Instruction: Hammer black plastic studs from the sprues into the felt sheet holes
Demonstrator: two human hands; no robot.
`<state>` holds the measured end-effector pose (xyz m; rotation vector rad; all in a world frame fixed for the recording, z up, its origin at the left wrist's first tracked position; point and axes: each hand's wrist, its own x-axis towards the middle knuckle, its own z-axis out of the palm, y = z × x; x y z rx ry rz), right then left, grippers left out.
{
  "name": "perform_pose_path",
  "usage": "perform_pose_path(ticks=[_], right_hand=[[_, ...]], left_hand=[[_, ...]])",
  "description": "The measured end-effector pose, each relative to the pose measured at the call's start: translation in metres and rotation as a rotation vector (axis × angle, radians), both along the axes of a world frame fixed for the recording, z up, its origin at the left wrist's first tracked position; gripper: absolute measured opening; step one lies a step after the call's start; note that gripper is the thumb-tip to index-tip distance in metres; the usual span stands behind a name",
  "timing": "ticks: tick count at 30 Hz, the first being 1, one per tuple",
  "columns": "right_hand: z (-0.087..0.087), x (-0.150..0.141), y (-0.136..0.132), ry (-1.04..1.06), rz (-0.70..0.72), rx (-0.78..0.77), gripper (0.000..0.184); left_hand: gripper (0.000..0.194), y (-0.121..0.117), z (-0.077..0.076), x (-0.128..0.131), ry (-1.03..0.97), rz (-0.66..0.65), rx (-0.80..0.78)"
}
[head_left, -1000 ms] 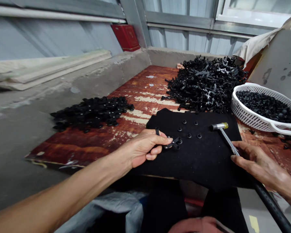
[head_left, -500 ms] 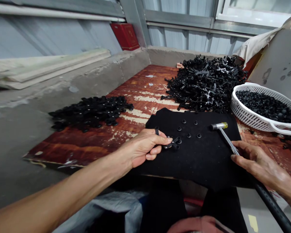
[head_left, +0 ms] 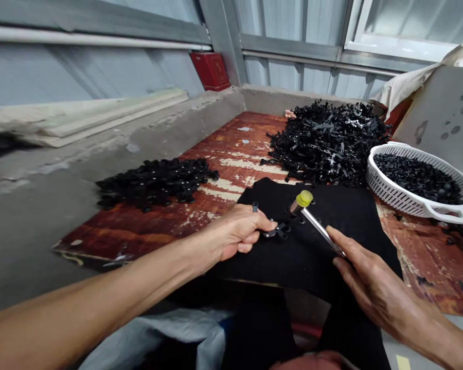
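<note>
My left hand (head_left: pixel 239 232) pinches a small black plastic part (head_left: pixel 277 230) and holds it down on a black cloth pad (head_left: pixel 332 216). My right hand (head_left: pixel 364 280) grips the thin metal handle of a small hammer (head_left: pixel 320 226). The hammer's yellow-tipped head (head_left: pixel 303 199) hangs just above and right of the held part. A few small black buttons lie on the pad beside the part, partly hidden by the hammer.
A heap of black plastic strips (head_left: pixel 327 141) lies at the back of the worn red board (head_left: pixel 231 154). A lower pile of black pieces (head_left: pixel 154 181) lies at the left. A white basket (head_left: pixel 416 198) of black caps stands at the right. Concrete ledge at left.
My right hand has swung the hammer left and up, so its head now sits over the part in my left hand. The view has shifted slightly. My left hand has kept its hold.
</note>
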<state>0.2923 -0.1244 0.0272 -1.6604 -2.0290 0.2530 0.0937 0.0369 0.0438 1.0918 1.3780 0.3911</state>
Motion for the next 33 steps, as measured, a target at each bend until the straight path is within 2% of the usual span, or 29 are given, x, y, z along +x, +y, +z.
perform_pose_path(ticks=[2,4,8,13,16,19,22,26,30,33], right_hand=[[-0.006,-0.002,0.001,-0.023,-0.015,0.054,0.060],[-0.009,-0.002,0.000,-0.066,0.004,0.032,0.067],[-0.004,-0.006,-0.003,-0.154,0.058,-0.019,0.073],[0.004,-0.012,-0.007,-0.014,0.091,0.151,0.076],[-0.002,-0.009,-0.006,-0.097,0.082,0.075,0.080],[-0.010,-0.005,-0.005,-0.075,0.076,-0.020,0.075],[-0.014,-0.003,-0.006,0.028,0.066,0.021,0.068],[-0.012,-0.004,-0.006,0.016,0.054,-0.031,0.065],[-0.011,-0.005,-0.005,0.032,0.062,0.043,0.066],[-0.012,-0.005,-0.004,0.005,0.056,0.003,0.065]], left_hand=[[0.027,0.001,0.000,0.000,0.011,-0.001,0.005],[0.027,0.001,0.001,0.001,0.013,-0.007,0.007],[0.028,0.000,0.003,0.002,0.021,-0.003,0.008],[0.029,-0.002,0.003,0.002,-0.003,-0.002,0.000],[0.029,-0.002,0.002,0.003,0.005,-0.001,-0.002],[0.028,-0.003,0.002,0.003,0.012,-0.001,-0.003],[0.028,-0.005,0.002,0.002,0.005,0.013,-0.011],[0.027,-0.007,0.000,0.003,-0.014,0.021,-0.003],[0.027,-0.007,0.000,0.003,0.003,0.022,0.000],[0.027,-0.007,0.003,0.003,0.003,0.019,-0.001]])
